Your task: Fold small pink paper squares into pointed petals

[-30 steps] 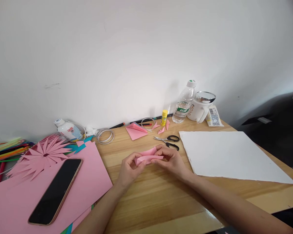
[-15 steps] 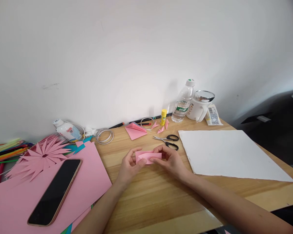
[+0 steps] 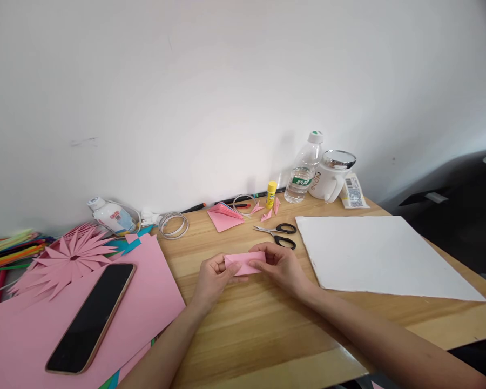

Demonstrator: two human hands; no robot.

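Between my two hands is a small folded piece of pink paper (image 3: 245, 261), held a little above the wooden table (image 3: 243, 324). My left hand (image 3: 215, 275) pinches its left end, thumb on the near face. On the other end my right hand (image 3: 281, 266) presses its thumb, with the fingers behind the paper. Scissors (image 3: 276, 234) with black handles lie just beyond my right hand. Several small folded pink paper pieces (image 3: 266, 215) rest near a yellow glue stick (image 3: 271, 194). A stack of pink paper squares (image 3: 225, 217) lies beyond my hands.
On the left, a phone (image 3: 91, 319) lies on large pink sheets (image 3: 154, 286) beside a pink paper pinwheel shape (image 3: 73, 258). A white board (image 3: 384, 256) covers the right side. Along the wall stand a water bottle (image 3: 304, 170) and white mug (image 3: 328, 181); a tape roll (image 3: 173, 226) lies left.
The pink paper has been folded flatter: its raised flap now lies closed as a narrow strip. My right hand has shifted slightly left, and my left fingers reach further under the paper.
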